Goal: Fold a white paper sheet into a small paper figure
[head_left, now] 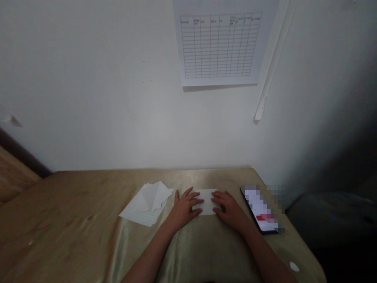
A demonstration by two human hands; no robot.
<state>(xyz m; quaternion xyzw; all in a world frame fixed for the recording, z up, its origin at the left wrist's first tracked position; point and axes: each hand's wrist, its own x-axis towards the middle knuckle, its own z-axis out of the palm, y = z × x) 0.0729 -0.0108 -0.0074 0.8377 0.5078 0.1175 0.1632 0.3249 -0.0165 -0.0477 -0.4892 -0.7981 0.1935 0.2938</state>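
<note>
A small white sheet of paper (208, 202) lies flat on the tan-covered table (73, 228). On its left side rest the fingertips of my left hand (187, 206), fingers spread. My right hand (228, 208) touches the sheet's right side, its fingers also apart and stretched out. Parts of the sheet's two side edges are hidden under the fingers. Just left of my left hand sits a loose pile of white papers (147, 204), the sheets overlapping at different angles.
A phone (262, 212) with a lit screen, partly blurred, lies near the table's right edge. A white scrap (294, 267) is at the front right. On the wall behind hangs a printed table sheet (219, 47), beside a white strip (269, 74).
</note>
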